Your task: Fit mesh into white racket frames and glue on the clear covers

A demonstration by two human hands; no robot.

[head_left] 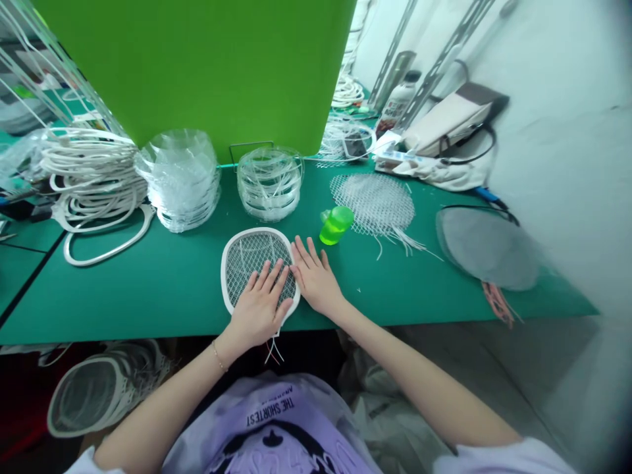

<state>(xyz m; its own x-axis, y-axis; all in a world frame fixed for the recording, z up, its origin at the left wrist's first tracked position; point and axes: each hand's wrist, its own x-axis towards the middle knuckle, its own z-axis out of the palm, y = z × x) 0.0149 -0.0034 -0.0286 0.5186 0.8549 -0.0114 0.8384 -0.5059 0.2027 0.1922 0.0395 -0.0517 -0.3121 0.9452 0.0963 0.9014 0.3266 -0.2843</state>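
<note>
Green desk [123, 289]: white swatter head [251, 253] lies flat nr. front edge, mid-desk. Est. light; stiff plastic rim, fragile wire mesh, so take hold by rim only. L hand [259, 306] open, palm down on mesh; R hand [316, 276] open, flat, just beside rim.

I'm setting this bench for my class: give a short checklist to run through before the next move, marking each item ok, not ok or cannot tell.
1. Left hand flat on the white racket frame: ok.
2. Right hand fingertips against the frame's edge: ok.
3. Red and white wires tucked away: not ok, they hang loose below the frame.
4. Mesh seated all round: cannot tell, the hands cover part.
5. Green plastic cup apart from the hands: ok.
</note>
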